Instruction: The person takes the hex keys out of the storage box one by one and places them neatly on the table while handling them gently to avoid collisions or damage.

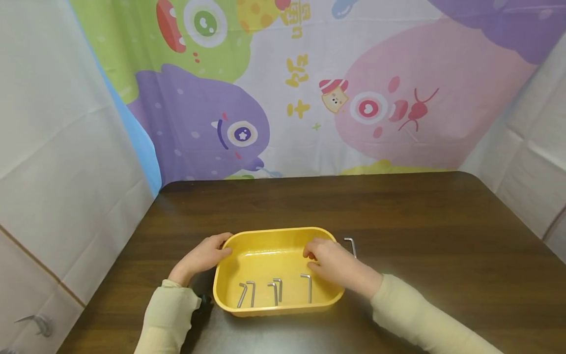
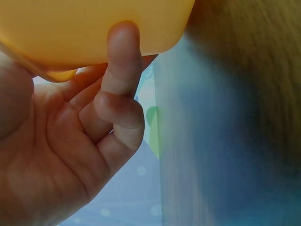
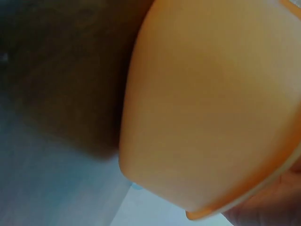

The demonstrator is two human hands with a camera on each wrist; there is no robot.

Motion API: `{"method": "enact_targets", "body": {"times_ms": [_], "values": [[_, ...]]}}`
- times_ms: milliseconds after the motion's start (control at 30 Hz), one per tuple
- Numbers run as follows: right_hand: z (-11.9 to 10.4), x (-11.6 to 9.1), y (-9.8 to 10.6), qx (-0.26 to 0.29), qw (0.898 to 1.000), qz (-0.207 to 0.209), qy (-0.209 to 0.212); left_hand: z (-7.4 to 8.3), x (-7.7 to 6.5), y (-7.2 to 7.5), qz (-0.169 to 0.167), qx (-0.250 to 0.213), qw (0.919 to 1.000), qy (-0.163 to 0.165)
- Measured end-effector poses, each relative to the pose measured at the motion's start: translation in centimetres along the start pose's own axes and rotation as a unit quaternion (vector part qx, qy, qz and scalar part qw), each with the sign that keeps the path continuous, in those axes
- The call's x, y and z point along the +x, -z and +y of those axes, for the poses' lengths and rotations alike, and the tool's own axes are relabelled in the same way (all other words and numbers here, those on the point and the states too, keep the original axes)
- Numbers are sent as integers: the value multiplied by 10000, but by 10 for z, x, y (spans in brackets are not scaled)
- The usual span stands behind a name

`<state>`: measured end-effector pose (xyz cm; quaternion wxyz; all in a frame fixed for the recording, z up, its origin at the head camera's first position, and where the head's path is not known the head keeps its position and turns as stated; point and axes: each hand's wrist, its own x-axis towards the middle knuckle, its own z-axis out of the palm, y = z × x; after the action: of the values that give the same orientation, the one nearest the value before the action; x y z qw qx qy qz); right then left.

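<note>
In the head view, my left hand (image 1: 203, 254) grips the far left corner of a yellow plastic tray (image 1: 271, 310). The left wrist view shows the thumb at the rim and a fingertip against the outer wall. My right hand (image 1: 338, 263) reaches over the tray's right rim, fingers loosely bent above the inside. A gap shows between thumb and fingers, and I see nothing held. Several L-shaped hex keys lie along the near side of the tray floor, among them a hex key (image 1: 310, 288) at the right and another (image 1: 242, 296) at the left. In the right wrist view, the tray wall mostly hides the hand.
Another hex key (image 1: 352, 247) lies on the dark wooden table (image 1: 433, 236), just right of the tray and partly behind my right hand. A cartoon-printed cloth (image 1: 305, 147) hangs behind the table's far edge. Pale cloth covers both sides.
</note>
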<state>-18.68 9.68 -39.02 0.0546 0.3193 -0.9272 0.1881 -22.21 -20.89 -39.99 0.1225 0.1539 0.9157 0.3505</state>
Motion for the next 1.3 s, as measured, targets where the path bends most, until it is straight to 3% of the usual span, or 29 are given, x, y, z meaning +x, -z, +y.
{"method": "enact_targets", "body": {"times_ms": [200, 667, 967, 1300], "values": [[-2, -2, -6, -283, 9995, -60, 122, 1, 0, 1, -2, 12, 10000, 9], [-5, -4, -13, -939, 9949, -357, -53, 1, 2, 0, -6, -36, 10000, 40], [-7, -3, -15, -1174, 9912, -558, -236, 1, 2, 0, -25, -33, 10000, -5], [-6, -3, -17, -1221, 9902, -660, -143, -1, 1, -1, -54, -143, 9999, 43]]}}
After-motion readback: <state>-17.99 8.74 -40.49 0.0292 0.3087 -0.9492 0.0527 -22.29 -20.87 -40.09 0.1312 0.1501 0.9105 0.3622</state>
